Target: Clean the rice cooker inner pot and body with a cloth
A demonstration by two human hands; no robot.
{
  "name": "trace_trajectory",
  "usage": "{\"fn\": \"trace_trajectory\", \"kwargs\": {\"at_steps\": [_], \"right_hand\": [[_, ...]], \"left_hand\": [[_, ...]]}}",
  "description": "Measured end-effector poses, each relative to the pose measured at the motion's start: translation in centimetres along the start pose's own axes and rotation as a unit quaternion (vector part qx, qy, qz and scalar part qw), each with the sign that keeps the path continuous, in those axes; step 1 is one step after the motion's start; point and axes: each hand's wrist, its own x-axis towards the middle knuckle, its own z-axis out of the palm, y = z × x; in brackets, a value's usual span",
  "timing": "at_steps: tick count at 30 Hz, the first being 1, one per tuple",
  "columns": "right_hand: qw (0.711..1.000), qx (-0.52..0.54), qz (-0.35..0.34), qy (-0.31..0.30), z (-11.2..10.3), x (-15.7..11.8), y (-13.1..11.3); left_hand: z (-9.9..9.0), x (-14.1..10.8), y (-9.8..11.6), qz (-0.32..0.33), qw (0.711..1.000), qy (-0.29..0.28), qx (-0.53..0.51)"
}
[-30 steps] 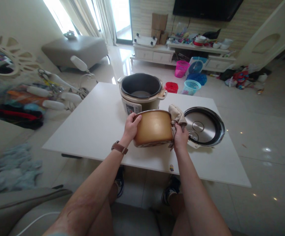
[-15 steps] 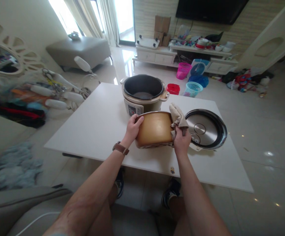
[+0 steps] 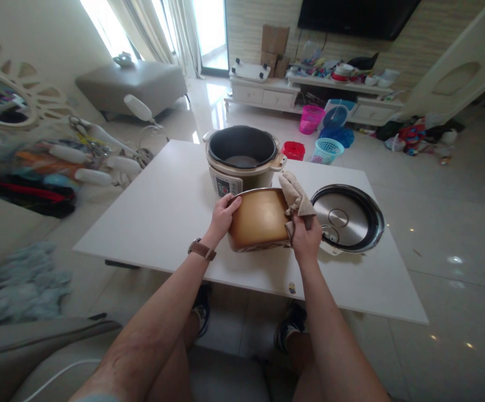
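Observation:
A gold-coloured inner pot (image 3: pixel 260 219) is tilted in front of me, its outer wall facing me and its inside hidden. My left hand (image 3: pixel 222 219) grips its left rim, thumb on the outside. At its right side, my right hand (image 3: pixel 306 237) is closed on a beige cloth (image 3: pixel 296 195) that lies against the pot wall. Just behind the pot stands the pressure cooker body (image 3: pixel 242 159), open at the top with a dark interior and a control panel on its front. To the right, the round lid (image 3: pixel 347 218) lies with its metal underside up.
All of this is on a white table (image 3: pixel 142 212). Beyond its far edge are a red container (image 3: pixel 293 151), a teal basket (image 3: pixel 328 151) and a pink basket (image 3: pixel 312 119). White lamp arms (image 3: pixel 120 164) stand by the table's left edge.
My right hand and the cloth have shifted slightly left along the pot's right side. The pot stays tilted in my hands, and the cooker and lid stay put.

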Motion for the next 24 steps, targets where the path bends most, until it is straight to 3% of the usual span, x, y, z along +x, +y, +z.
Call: {"fn": "trace_trajectory", "kwargs": {"at_steps": [3, 9, 19, 24], "right_hand": [[0.998, -0.007, 0.042, 0.056, 0.0, 0.8, 1.1], [0.979, 0.100, 0.163, 0.077, 0.0, 1.9, 3.4], [0.979, 0.110, 0.147, 0.092, 0.2, 1.8, 2.7], [0.987, 0.086, 0.107, 0.088, 0.1, 1.8, 2.1]], "left_hand": [[-0.3, 0.0, -0.1, -0.008, 1.000, -0.002, -0.002], [-1.4, -0.1, -0.6, -0.006, 0.999, -0.005, 0.043], [-0.9, -0.2, -1.2, -0.031, 0.998, 0.058, 0.015], [-0.9, -0.1, -1.0, -0.074, 0.991, 0.104, -0.039]]}}
